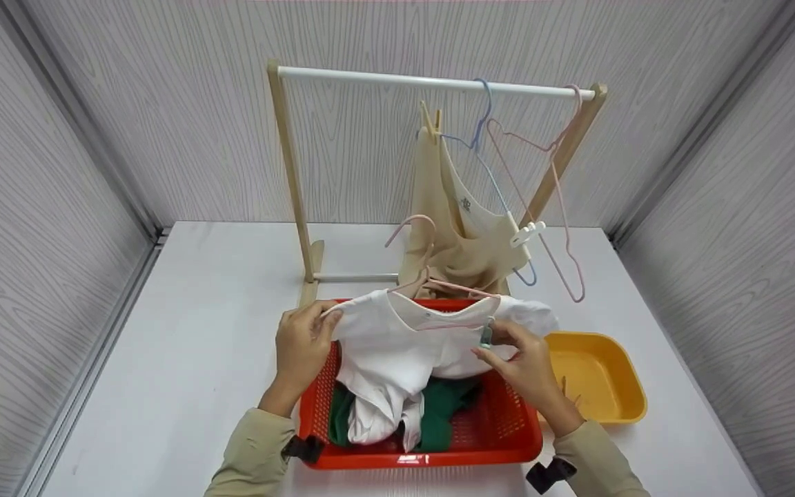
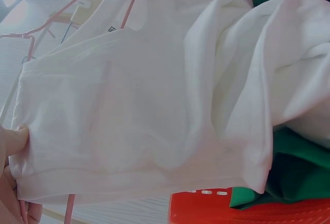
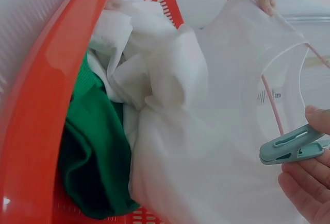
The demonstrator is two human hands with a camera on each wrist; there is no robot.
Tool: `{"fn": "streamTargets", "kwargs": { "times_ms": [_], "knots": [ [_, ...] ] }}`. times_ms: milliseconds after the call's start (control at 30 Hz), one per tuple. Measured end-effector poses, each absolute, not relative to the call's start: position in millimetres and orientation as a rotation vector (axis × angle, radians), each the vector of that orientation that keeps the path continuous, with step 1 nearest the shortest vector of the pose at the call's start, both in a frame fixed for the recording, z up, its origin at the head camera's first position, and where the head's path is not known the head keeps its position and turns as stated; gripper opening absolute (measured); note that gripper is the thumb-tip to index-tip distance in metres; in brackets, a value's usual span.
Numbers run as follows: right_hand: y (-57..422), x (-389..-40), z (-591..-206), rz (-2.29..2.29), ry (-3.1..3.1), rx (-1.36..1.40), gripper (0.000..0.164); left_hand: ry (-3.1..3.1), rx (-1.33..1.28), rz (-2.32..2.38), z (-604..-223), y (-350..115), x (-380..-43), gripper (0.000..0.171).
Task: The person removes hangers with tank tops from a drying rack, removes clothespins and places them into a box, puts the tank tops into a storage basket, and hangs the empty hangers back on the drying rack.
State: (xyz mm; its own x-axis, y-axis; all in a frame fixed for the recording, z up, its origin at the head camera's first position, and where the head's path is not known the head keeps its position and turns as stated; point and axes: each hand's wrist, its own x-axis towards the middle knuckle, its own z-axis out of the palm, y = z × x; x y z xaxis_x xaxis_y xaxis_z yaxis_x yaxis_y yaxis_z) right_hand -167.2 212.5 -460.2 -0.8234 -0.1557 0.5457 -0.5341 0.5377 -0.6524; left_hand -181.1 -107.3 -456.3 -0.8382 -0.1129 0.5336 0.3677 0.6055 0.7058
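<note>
A white shirt (image 1: 384,338) hangs on a pink hanger (image 3: 272,104), its collar toward the hook and its lower part bunched over the red basket. At the shirt's left shoulder end, my left hand (image 1: 304,345) pinches the cloth together with the hanger's end. A grey-green clothespin (image 3: 291,148) is between the thumb and fingers of my right hand (image 1: 527,359). This clothespin is beside the neckline, over the hanger's right arm in the head view. Under the shirt, a green garment (image 1: 442,411) lies in the red basket (image 1: 480,457).
Behind the basket stands a rack with a white rail (image 1: 384,77). A beige garment (image 1: 432,200) hangs there on a blue hanger (image 1: 494,178), with a wooden clothespin (image 1: 430,124) and a white clothespin (image 1: 527,234). A bare pink hanger (image 1: 562,207) hangs beside it. A yellow basin (image 1: 635,386) stands right.
</note>
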Motion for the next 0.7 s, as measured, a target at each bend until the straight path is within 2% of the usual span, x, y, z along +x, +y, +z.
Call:
{"fn": "streamTargets", "kwargs": {
  "times_ms": [700],
  "knots": [
    [257, -159, -476, 1.239, -2.537, 0.13, 0.033, -2.283, -0.188, -1.176, -458, -107, -181, 0.012]
  ]
}}
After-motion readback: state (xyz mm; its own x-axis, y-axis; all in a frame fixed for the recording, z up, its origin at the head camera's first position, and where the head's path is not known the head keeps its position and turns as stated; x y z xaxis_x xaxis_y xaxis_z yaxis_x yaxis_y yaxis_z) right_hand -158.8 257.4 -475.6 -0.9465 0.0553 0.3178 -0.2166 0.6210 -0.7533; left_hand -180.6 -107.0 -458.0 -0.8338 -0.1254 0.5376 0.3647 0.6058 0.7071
